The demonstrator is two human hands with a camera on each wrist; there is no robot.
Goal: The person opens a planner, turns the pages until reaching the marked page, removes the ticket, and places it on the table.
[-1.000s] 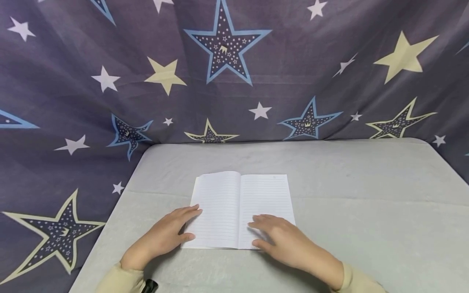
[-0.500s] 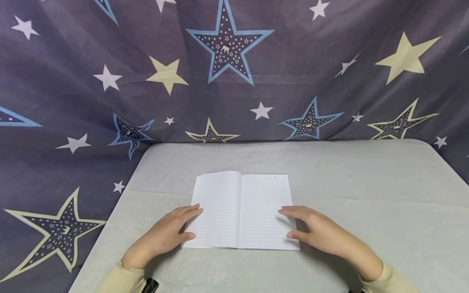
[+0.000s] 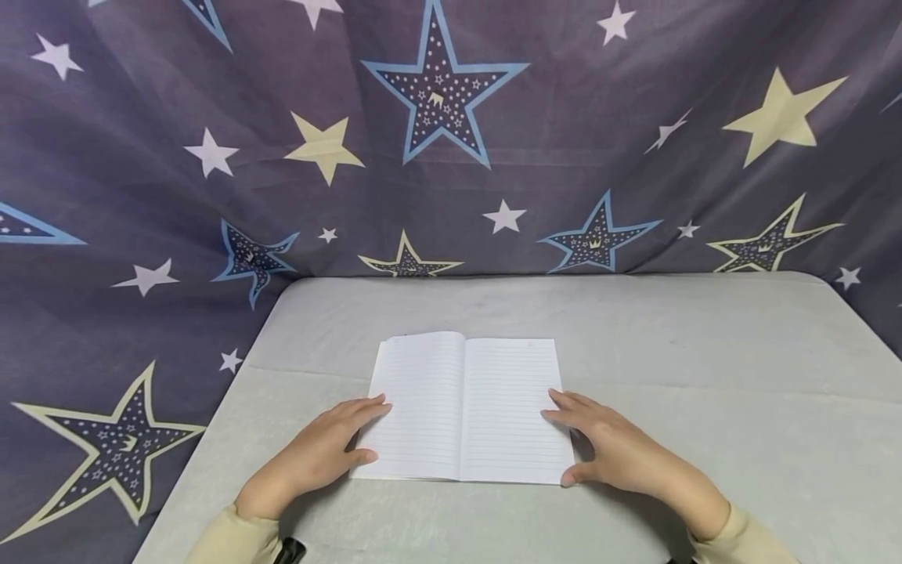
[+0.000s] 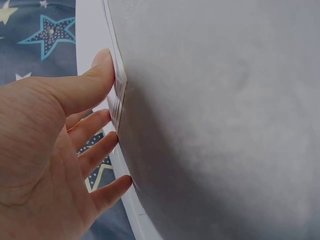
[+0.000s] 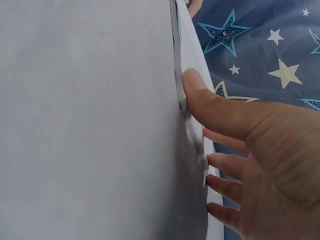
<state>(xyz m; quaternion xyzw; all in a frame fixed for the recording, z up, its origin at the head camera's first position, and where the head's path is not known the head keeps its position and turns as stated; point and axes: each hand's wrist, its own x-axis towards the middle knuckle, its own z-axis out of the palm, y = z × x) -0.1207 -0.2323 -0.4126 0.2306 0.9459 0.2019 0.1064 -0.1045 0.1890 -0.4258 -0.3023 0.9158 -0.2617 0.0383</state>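
An open notebook [image 3: 426, 392] with blank lined pages lies flat, its spine running away from the person. On its left page edge rests my left hand [image 3: 313, 450], fingers extended and thumb near the lower corner. My right hand [image 3: 627, 450] touches the right page edge, with the thumb at the lower right corner and the fingers spread on the page's side. In the left wrist view the left thumb [image 4: 102, 70] lies on the notebook's edge [image 4: 119, 95]. The right wrist view has the right thumb [image 5: 197, 90] against the notebook's edge [image 5: 177, 65].
A pale grey cloth-covered table [image 3: 705, 376] extends around the notebook. Behind it and along its left side hangs a dark curtain [image 3: 507, 133] printed with stars. Beige sleeves [image 3: 236, 536] cover both forearms.
The right hand has moved from over the right page to its right edge, and its thumb has come down onto the lower corner. The left hand and notebook stay in place.
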